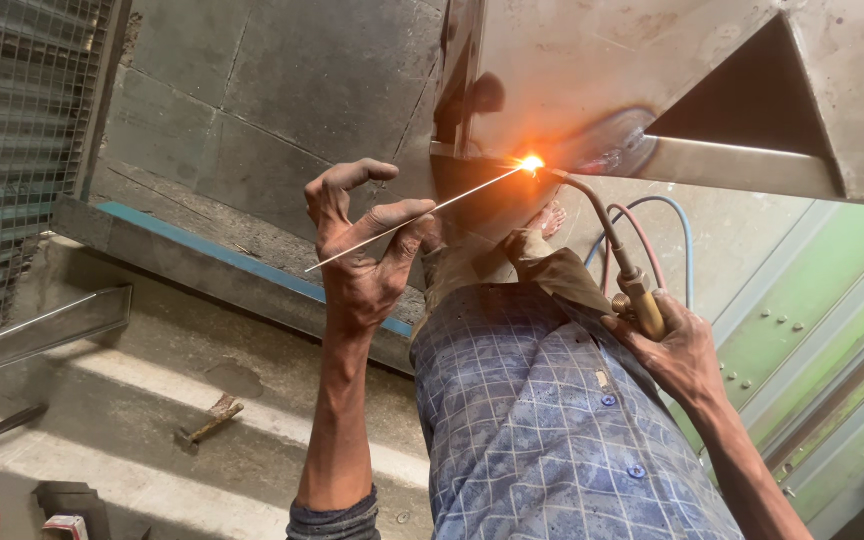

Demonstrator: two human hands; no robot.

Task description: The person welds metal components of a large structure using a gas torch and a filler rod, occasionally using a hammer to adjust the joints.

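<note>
My left hand (362,250) pinches a thin metal filler rod (422,213) between thumb and fingers; the rod's far tip reaches a bright orange flame spot (530,162). My right hand (674,350) grips a brass gas torch (637,292) whose curved nozzle points up at the same spot. The glow sits on a seam of a grey sheet-metal box (652,70) hanging overhead. Red and blue hoses (672,225) trail behind the torch. My blue checked shirt (542,430) fills the lower middle.
A hammer (208,422) lies on the concrete floor at lower left. A wire-mesh panel (12,130) stands at far left, with a metal channel (42,330) below it. Green metal panels (822,300) lie at right. A bare foot (549,217) shows below the flame.
</note>
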